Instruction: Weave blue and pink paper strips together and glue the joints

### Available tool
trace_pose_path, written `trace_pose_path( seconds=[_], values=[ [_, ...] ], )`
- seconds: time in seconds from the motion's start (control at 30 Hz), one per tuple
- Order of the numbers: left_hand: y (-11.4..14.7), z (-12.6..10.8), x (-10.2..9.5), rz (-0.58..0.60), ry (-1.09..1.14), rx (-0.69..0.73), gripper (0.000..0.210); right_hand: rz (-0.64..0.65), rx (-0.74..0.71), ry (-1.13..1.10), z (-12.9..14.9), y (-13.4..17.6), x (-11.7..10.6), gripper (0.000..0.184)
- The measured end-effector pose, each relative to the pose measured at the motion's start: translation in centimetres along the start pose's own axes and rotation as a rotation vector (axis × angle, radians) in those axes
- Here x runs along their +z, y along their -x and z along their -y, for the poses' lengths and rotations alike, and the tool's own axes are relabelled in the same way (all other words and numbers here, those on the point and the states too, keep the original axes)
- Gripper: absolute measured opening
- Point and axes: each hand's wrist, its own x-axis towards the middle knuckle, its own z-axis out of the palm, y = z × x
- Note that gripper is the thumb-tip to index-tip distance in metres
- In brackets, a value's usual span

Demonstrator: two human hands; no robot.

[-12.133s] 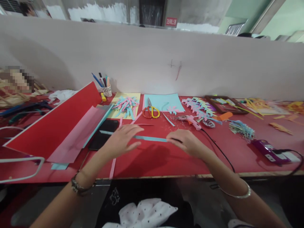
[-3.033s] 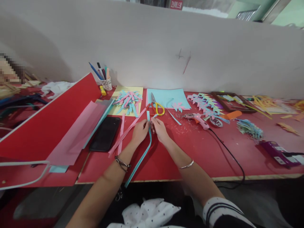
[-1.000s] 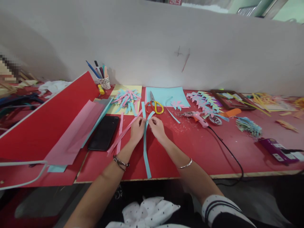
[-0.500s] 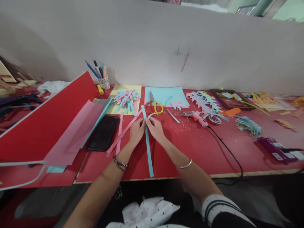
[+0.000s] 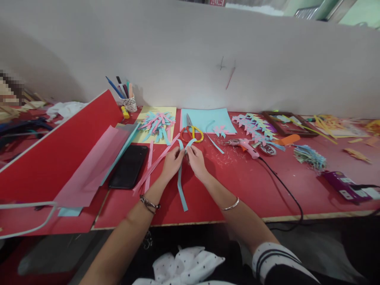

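Between my two hands is a light blue paper strip (image 5: 181,190), its long tail hanging toward the table's front edge and two short ends standing up past my fingertips. My left hand (image 5: 172,161) pinches the strip from the left. Close against it, my right hand (image 5: 195,160) is closed on the strip from the other side. Exactly how the paper folds between the fingers is hidden. Just beyond the hands lie scissors (image 5: 191,132) with red and yellow handles. Pink paper strips (image 5: 151,168) lie to the left of my left hand.
A black phone (image 5: 128,167) and pink paper sheets (image 5: 89,164) lie at the left. Cut paper fringe (image 5: 157,124) rests on yellow paper. On the right are a pink glue gun (image 5: 245,145) with a trailing cord, zigzag paper garlands (image 5: 255,127) and a purple power box (image 5: 344,186).
The blue strip's lower tail has bent and drawn up slightly to the left. Its upper ends now spread apart in a V above my fingertips.
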Motion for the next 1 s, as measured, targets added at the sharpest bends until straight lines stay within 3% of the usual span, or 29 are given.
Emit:
trace_pose_path(
  seconds=[0.43,0.7,1.0],
  values=[
    [0.18,0.15,-0.48,-0.106,-0.025,0.008,0.031,0.043,-0.015,0.027,0.44,0.41,0.27,0.026],
    [0.1,0.05,-0.03,0.043,0.019,0.045,0.032,0.015,-0.031,-0.003,0.42,0.14,0.01,0.027],
    [0.34,-0.03,-0.53,-0.071,-0.018,0.044,0.04,0.095,-0.052,0.035,0.95,0.72,0.36,0.028]
  ],
)
